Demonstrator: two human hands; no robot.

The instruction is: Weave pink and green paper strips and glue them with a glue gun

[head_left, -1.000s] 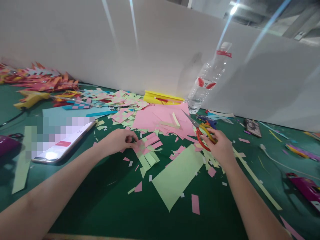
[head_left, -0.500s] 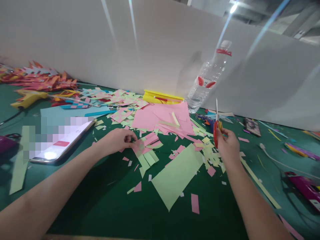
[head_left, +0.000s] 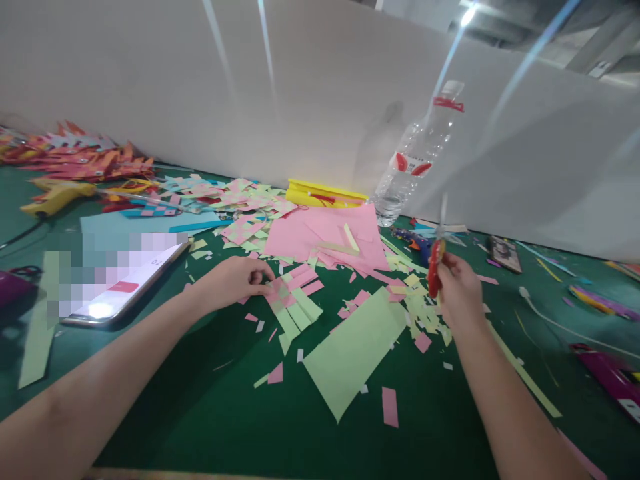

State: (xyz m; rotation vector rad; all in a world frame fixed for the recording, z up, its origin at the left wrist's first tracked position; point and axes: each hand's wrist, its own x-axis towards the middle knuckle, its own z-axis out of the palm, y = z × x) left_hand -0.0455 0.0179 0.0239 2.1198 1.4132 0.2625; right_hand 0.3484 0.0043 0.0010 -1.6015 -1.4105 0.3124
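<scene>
Between the thumb and fingers of my left hand (head_left: 237, 281) is the corner of a woven paper piece (head_left: 293, 300), with pink and pale green strips crossing and their loose ends fanned to the right. My right hand (head_left: 461, 283) grips scissors (head_left: 437, 267) by their red handles, blades pointing up and slightly blurred. Below and between the hands a pale green paper sheet (head_left: 355, 357) lies on the green table. Small pink, green and yellow scraps (head_left: 425, 307) surround it.
A pink sheet (head_left: 320, 233) lies behind, near a tilted plastic bottle (head_left: 413, 160) by the white partition. At left are a lit phone (head_left: 125, 287), a yellow glue gun (head_left: 60, 197) and folded orange paper pieces (head_left: 95, 160). A white cable (head_left: 565, 327) runs along the right.
The scissors have tilted and shifted slightly right in my right hand. The loose strips of the woven piece have moved a little, while my left hand keeps its place.
</scene>
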